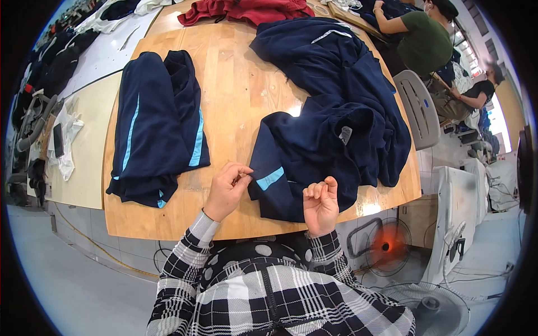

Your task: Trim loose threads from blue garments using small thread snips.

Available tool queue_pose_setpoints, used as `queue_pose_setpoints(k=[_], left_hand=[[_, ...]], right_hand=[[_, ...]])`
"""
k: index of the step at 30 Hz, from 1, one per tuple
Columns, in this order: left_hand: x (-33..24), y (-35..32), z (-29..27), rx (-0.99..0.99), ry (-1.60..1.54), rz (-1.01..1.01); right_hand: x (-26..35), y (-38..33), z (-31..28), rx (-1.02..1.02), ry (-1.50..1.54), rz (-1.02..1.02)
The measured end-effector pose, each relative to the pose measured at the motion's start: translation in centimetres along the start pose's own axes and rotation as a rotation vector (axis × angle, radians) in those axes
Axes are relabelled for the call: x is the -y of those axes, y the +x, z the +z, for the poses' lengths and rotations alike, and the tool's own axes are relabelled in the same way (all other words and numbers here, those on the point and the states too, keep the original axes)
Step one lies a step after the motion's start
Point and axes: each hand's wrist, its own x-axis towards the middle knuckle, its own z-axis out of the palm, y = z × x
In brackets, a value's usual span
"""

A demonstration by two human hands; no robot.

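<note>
A navy garment with a light-blue patch lies bunched in front of me on the wooden table. At its near left edge, my left hand pinches the fabric beside the blue patch between thumb and forefinger. My right hand is raised over the garment's near right part, palm toward me, fingers curled in and pressed together. Whether anything small is in those fingers cannot be made out. To the left lie folded navy trousers with light-blue side stripes, apart from both hands.
More navy clothing is heaped at the far right, and red cloth at the far edge. A grey chair stands against the right side. Fans are below right. A phone rests on white cloth at left. Other people work beyond.
</note>
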Motion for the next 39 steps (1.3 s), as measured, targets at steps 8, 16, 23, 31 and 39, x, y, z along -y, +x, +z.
queue_pose_setpoints(k=[8,16,23,31,39], left_hand=[[-0.6,-1.3,1.0,-0.050,0.012,0.044],[-4.1,-3.1,2.8,0.136,-0.193,-0.038],[-4.5,-3.8,3.4,0.159,-0.250,-0.040],[-4.6,-3.9,3.3,0.137,-0.306,-0.116],[-4.9,-4.1,3.3,0.115,-0.221,-0.006]], right_hand=[[0.0,-0.2,0.9,0.050,-0.056,-0.022],[-0.5,-1.2,2.2,0.154,-0.542,-0.203],[-0.5,-2.4,3.2,0.296,-0.870,-0.283],[-0.6,-2.7,3.9,0.317,-0.868,-0.263],[-0.8,-3.0,3.7,0.297,-0.788,-0.213]])
